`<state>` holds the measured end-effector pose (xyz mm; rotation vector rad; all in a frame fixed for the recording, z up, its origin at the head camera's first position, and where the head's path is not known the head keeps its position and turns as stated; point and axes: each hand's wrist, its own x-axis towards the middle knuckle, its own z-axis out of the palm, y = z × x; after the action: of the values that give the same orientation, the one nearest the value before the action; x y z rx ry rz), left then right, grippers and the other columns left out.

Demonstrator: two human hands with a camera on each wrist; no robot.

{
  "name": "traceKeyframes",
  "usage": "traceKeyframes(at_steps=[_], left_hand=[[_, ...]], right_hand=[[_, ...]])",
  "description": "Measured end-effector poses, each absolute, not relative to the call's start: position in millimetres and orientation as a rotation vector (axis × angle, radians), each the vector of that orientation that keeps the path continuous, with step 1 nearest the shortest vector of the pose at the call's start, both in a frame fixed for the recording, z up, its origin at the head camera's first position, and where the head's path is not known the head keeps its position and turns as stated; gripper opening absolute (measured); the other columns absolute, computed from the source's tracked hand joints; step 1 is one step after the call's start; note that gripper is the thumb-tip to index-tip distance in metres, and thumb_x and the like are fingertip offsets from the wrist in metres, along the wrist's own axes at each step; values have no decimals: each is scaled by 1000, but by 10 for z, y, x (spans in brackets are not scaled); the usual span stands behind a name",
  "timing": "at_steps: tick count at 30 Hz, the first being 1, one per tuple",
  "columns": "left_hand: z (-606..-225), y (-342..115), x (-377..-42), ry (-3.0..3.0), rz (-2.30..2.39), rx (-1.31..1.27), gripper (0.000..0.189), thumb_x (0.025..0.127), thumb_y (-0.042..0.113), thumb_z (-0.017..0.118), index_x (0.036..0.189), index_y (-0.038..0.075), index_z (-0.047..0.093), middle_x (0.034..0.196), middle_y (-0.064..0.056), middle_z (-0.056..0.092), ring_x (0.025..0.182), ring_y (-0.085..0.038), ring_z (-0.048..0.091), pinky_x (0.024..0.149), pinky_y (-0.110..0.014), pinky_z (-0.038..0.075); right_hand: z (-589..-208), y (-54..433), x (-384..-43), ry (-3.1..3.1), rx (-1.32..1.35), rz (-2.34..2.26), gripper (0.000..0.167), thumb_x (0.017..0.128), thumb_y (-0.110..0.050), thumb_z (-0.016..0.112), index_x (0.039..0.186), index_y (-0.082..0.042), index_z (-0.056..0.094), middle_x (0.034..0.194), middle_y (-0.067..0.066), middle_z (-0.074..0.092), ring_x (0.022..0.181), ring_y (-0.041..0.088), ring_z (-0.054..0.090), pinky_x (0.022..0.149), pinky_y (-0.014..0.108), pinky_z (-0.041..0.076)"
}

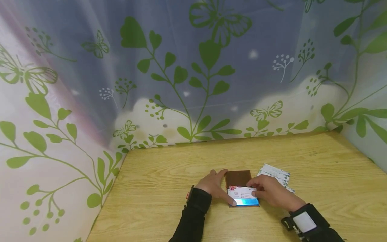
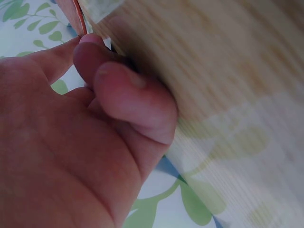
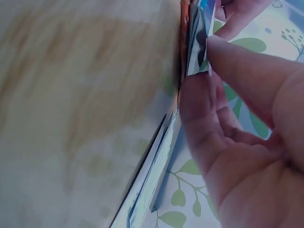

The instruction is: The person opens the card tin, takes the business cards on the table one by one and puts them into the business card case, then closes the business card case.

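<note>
A brown card holder (image 1: 238,178) lies opened out on the wooden table. Over its lower half is a white printed card (image 1: 242,192) with red flowers, and below that a shiny strip (image 1: 248,202) reflects blue. My left hand (image 1: 213,185) holds the holder's left side, thumb on the shiny strip and index finger at the upper left edge. In the left wrist view, the other fingers curl near the tabletop. My right hand (image 1: 271,192) pinches the printed card at its right end; in the right wrist view, thumb and finger meet at layered card edges (image 3: 198,42).
More white cards with green leaf print (image 1: 274,173) lie spread behind my right hand. The wooden table (image 1: 157,188) meets a leaf-and-butterfly patterned curtain (image 1: 181,84) at the back and sides. Both wrists wear dark straps (image 1: 199,199).
</note>
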<state>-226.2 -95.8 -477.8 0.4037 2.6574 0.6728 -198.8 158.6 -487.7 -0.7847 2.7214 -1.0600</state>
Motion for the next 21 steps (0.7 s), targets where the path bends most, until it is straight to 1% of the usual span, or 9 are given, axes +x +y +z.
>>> traceKeyframes(at_steps=[5, 8, 13, 19, 21], left_hand=[[-4778, -955, -2266, 2648, 682, 392, 123, 59, 58, 98, 162, 31, 35, 160, -21, 37, 130, -39, 56, 96, -52, 54], [-4772, -954, -2267, 2643, 684, 394, 123, 59, 57, 98, 162, 30, 36, 160, -21, 38, 130, -39, 56, 96, -52, 54], [-4774, -955, -2272, 2643, 682, 404, 123, 59, 58, 97, 162, 29, 36, 159, -21, 38, 130, -39, 56, 96, -52, 54], [-4770, -955, -2275, 2644, 680, 405, 122, 60, 58, 97, 162, 30, 36, 159, -20, 38, 130, -39, 56, 96, -52, 54], [-4774, -960, -2275, 2645, 680, 410, 122, 60, 59, 97, 162, 29, 36, 159, -20, 39, 130, -38, 56, 96, -51, 54]], right_hand=[[-4886, 1580, -1979, 2708, -852, -1096, 22, 92, 2, 73, 113, -3, 79, 100, -2, 69, 87, 6, 58, 70, 26, 51], [-4889, 1574, -1977, 2670, -850, -1104, 23, 93, 1, 73, 114, -2, 79, 101, -1, 69, 88, 5, 57, 69, 24, 49], [-4896, 1579, -1972, 2656, -837, -1087, 22, 95, -5, 74, 116, -4, 80, 101, -3, 70, 86, 4, 54, 68, 24, 46], [-4898, 1585, -1955, 2654, -795, -1107, 23, 96, -15, 74, 117, -5, 78, 106, 1, 64, 90, 12, 53, 70, 26, 44], [-4895, 1575, -1958, 2674, -789, -1091, 24, 97, -16, 74, 118, -4, 76, 109, 3, 66, 92, 14, 56, 72, 28, 47]])
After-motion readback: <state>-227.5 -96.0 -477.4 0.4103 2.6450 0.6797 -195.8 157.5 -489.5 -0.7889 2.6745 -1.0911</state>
